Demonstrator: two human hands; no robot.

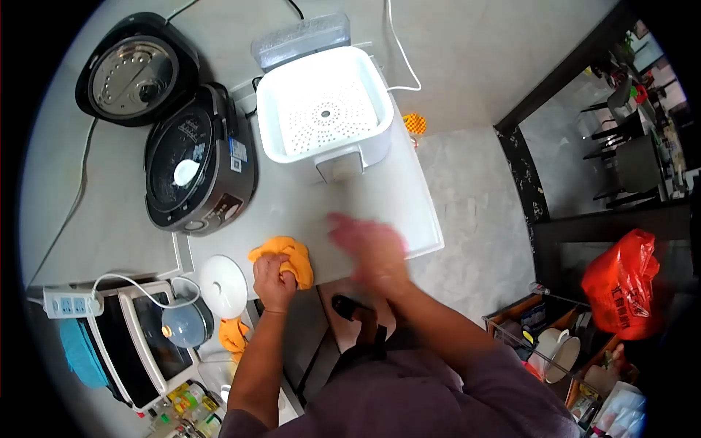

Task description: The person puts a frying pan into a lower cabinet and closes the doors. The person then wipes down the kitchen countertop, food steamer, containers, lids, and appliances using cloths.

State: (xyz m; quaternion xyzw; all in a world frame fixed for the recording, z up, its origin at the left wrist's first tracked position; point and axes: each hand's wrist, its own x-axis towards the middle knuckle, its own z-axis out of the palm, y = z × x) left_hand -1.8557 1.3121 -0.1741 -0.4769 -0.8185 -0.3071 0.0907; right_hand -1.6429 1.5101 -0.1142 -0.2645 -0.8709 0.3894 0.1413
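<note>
My left hand (273, 282) has its fingers curled into an orange cloth (296, 257), bunched at the front edge of the light countertop (292, 208). Further right, motion blurs my right hand (381, 264), which is on a pink cloth (354, 232) over the counter; its fingers are smeared. A white basin-like appliance (380, 120) with a perforated floor stands behind my hands. Left of it sits a dark rice cooker (234, 186) with a small white piece on top. A round white lid (223, 286) lies left of my left hand.
Another lidded cooker (135, 80) stands at the back left. A power strip (69, 302), a microwave (150, 336) and a blue-grey jug (186, 323) are at lower left. Cords run along the wall. A red plastic bag (624, 285) hangs above a cluttered shelf at right.
</note>
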